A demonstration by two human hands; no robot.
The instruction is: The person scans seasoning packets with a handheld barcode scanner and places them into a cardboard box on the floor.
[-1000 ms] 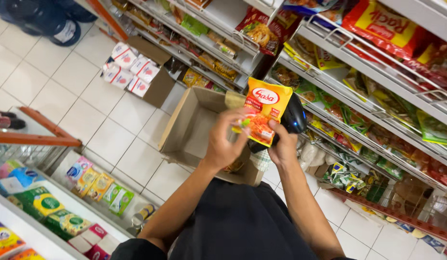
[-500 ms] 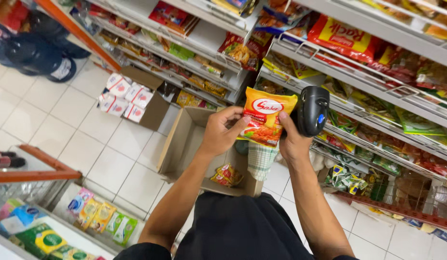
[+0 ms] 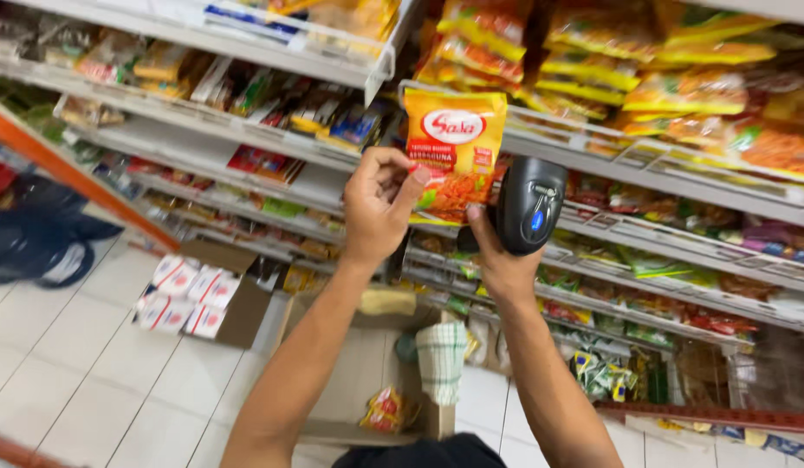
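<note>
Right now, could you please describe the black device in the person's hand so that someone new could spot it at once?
Start at the white wire shelves packed with snack packets, then drop to the two raised hands before them. The left hand holds an orange-yellow packet up; the right hand, just beside it, has its grip on a handheld barcode scanner. It is the only glossy black thing there, with a small blue light.

Both arms reach up and far; left hand [image 3: 378,204] pinches with fingers curled, right hand [image 3: 497,260] grips closed.
</note>
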